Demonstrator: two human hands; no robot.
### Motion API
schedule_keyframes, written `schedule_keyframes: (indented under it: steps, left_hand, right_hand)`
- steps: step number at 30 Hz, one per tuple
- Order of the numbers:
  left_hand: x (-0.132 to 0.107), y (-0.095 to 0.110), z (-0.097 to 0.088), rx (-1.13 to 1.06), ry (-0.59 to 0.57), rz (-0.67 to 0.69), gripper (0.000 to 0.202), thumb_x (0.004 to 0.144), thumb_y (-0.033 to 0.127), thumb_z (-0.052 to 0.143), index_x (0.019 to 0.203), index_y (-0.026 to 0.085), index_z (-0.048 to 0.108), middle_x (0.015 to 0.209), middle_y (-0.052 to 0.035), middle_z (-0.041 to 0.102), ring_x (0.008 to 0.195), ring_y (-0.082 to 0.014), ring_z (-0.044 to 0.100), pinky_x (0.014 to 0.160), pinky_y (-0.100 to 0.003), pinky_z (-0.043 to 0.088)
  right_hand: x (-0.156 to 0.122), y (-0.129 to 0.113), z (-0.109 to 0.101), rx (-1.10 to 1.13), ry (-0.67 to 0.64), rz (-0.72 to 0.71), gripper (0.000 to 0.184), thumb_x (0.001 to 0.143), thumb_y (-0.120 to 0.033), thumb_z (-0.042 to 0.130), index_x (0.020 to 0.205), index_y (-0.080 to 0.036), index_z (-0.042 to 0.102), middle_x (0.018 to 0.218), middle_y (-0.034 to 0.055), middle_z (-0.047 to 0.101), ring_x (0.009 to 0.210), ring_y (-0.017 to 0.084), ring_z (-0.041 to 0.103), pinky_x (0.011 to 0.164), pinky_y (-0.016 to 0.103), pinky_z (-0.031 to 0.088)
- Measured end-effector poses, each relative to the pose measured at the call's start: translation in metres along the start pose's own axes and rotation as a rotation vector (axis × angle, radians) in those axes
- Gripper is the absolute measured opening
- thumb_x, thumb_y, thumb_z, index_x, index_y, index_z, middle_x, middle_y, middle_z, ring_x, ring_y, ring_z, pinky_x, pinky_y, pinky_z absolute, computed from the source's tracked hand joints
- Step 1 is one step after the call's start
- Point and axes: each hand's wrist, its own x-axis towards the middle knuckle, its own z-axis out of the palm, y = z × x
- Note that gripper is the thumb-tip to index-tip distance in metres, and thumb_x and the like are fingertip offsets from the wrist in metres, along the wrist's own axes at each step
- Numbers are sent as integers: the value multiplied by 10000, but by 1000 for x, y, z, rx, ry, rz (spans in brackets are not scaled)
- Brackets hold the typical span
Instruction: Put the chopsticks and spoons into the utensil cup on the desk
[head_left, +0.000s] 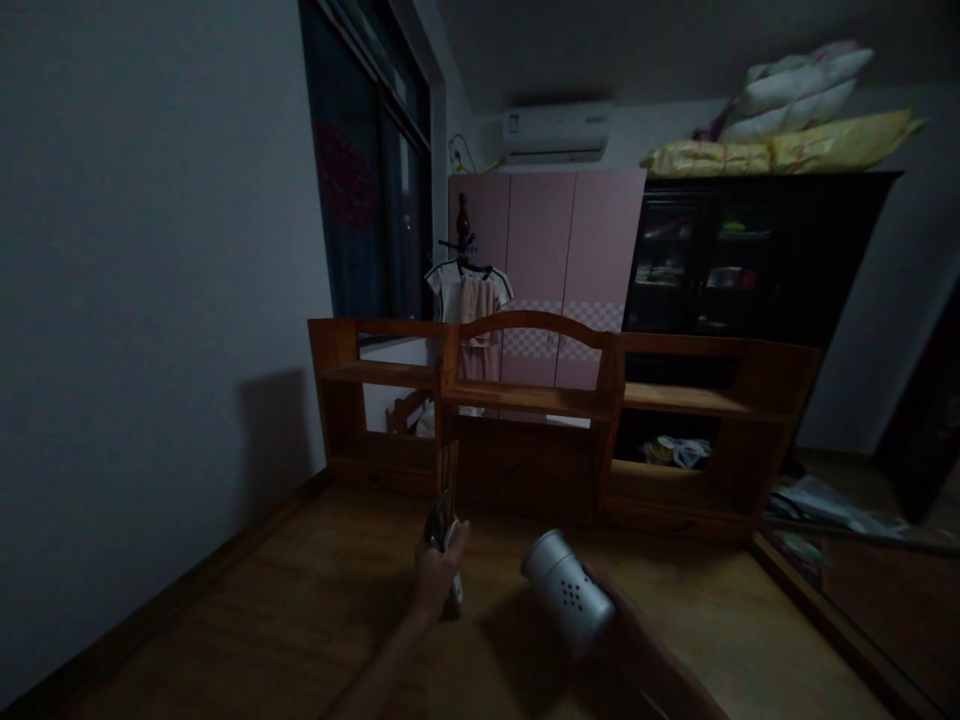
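Observation:
My left hand point(439, 575) is closed around a small bundle of utensils over the wooden surface. Thin wooden sticks that look like chopsticks point(448, 468) point up and away from it, and a dark, shiny, spoon-like piece point(435, 527) shows beside the fingers. Pale handle ends come out below the hand. To the right, my right hand point(626, 615) grips a silver metal utensil holder point(562, 585) with a cluster of round holes in its side. The holder is tilted, its rimmed end toward the upper left. Its inside is hidden, and the dim light blurs details.
A wooden shelf unit point(525, 398) stands across the far edge of the wooden bed board point(300, 590). A white wall point(150, 300) borders the left. Plastic bags point(686, 452) sit in the right shelf. A raised wooden edge point(825, 620) runs along the right.

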Motion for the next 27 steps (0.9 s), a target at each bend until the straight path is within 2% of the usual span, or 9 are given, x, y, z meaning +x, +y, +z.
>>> schedule_keyframes:
  steps: [5,9,12,16,19,22,24,27]
  left_hand:
    - [2,-7,-6,20,-10,-34,487,597,539,753,883,161,636,649,7,629,499,-142,576,459,-222,428]
    - [3,-10,-7,38,-55,-55,473,635,568,722,857,165,617,581,30,571,446,-120,523,421,-208,386]
    - [4,-13,-6,51,-86,-58,459,660,599,690,798,173,591,543,44,527,429,-106,481,414,-200,368]
    - [6,-14,-2,86,-117,-59,480,677,660,634,690,190,537,505,61,469,425,-94,457,432,-195,372]
    - [9,-10,-3,167,-123,-78,509,708,691,575,727,183,565,484,75,422,392,-87,409,403,-197,326]
    - [20,-3,-15,312,-141,-81,491,722,641,598,765,152,627,468,64,438,402,-96,423,418,-207,313]
    - [30,2,-30,433,-167,-66,421,729,543,646,791,128,670,491,31,510,453,-121,489,453,-216,335]
    - [47,8,-58,616,-206,-9,308,725,364,693,919,125,693,675,-38,667,623,-162,610,554,-218,398]
  right_hand:
    - [9,-7,-10,66,1,19,514,660,-576,738,902,-127,669,821,130,740,786,285,706,688,366,550]
    - [6,-13,-10,127,10,-15,555,697,-559,715,1004,-100,653,874,157,740,810,304,709,696,393,560]
    - [0,-16,-8,119,74,-126,599,723,-532,704,1142,-115,610,913,150,737,830,324,707,636,407,568]
    - [-6,-17,-8,120,160,-314,680,699,-431,760,1296,-219,514,940,107,741,866,335,703,613,429,576]
    - [-9,-18,-7,109,170,-362,761,667,-412,784,1344,-259,472,945,92,744,852,337,705,606,439,578]
    - [-12,-21,-5,107,188,-359,760,661,-431,779,1336,-235,489,926,94,744,818,330,711,598,428,581]
    - [-13,-24,-3,113,195,-357,728,666,-429,771,1315,-230,508,928,87,741,820,317,711,619,423,587]
    - [-16,-27,0,115,199,-330,691,670,-435,759,1286,-226,526,941,80,736,851,311,704,657,425,592]
